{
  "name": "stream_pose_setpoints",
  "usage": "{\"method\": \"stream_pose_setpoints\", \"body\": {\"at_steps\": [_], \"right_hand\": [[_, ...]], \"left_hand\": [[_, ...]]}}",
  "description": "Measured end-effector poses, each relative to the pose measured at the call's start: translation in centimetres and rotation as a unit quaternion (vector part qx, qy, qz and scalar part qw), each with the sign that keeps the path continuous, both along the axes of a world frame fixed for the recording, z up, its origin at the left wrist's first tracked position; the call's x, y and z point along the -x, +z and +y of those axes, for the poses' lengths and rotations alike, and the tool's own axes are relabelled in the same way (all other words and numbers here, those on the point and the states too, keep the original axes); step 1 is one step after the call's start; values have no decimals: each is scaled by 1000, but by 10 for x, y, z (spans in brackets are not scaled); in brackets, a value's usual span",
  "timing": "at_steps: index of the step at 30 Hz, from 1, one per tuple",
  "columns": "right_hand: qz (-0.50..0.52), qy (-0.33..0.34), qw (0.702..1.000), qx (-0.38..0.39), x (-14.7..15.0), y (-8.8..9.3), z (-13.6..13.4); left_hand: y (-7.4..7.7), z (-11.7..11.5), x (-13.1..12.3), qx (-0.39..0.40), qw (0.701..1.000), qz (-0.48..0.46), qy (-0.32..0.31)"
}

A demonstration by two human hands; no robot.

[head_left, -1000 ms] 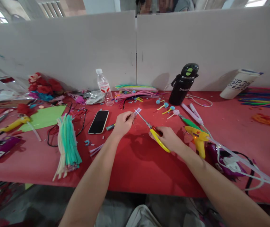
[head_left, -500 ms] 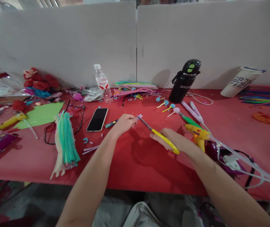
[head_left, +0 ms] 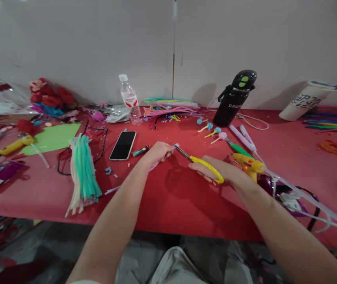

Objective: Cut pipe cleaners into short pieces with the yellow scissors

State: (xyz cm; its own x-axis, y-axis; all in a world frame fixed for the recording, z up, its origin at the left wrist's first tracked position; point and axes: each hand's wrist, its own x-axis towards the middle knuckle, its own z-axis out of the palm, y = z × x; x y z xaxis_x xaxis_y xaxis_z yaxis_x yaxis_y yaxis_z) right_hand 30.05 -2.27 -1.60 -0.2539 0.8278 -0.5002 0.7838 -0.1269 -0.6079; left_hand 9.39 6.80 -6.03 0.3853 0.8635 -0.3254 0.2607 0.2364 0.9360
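Note:
My left hand (head_left: 160, 152) is closed in a pinch on a thin lilac pipe cleaner (head_left: 154, 167). Its pale tip pokes out past my fingertips, and a length trails below the palm. My right hand (head_left: 205, 167) grips a pair of scissors with yellow handles (head_left: 208, 165). The metal blades point up and left, with their tips at the lilac tip by my left fingers. Whether they touch it, I cannot tell. Another lilac pipe cleaner (head_left: 112, 190) lies beside my left forearm, partly hidden by it.
Left of my arm are a phone (head_left: 123, 146), a glue stick tube (head_left: 141, 150) and a bundle of green and cream pipe cleaners (head_left: 87, 171). Small pompom-topped stems (head_left: 217, 132), a black bottle (head_left: 233, 100) and a yellow glue gun (head_left: 248, 165) with a trailing cord stand to the right.
The view has tilted down slightly. A length of the lilac pipe cleaner now shows below my left palm, and fewer loose lilac pieces show by the forearm. Scissors stay at the tip.

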Motion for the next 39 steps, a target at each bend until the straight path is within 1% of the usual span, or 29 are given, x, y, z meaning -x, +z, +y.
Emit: {"method": "stream_pose_setpoints", "body": {"at_steps": [6,8,13,17,24,28,32,35,39], "right_hand": [[17,-16,999,24,3,2,5],[21,-11,999,30,2,1,7],[46,-11,998,36,-2,-7,11],[58,-18,997,42,-3,-13,14],[19,-34,997,63,4,-6,14],[19,-19,998,50,3,-7,14],[28,2,999,41,0,-11,16],[35,6,999,35,-3,-16,17],[40,4,999,29,-4,-20,18]], "left_hand": [[2,0,-2,10,1000,-3,-6],[3,0,-3,13,1000,3,-2],[5,2,-7,19,999,38,21],[6,4,-9,33,998,49,21],[10,5,-9,46,997,59,21],[9,5,-9,43,997,64,22],[4,9,-8,52,997,61,19],[2,10,-7,44,997,60,22],[3,10,-7,54,997,58,17]]}}
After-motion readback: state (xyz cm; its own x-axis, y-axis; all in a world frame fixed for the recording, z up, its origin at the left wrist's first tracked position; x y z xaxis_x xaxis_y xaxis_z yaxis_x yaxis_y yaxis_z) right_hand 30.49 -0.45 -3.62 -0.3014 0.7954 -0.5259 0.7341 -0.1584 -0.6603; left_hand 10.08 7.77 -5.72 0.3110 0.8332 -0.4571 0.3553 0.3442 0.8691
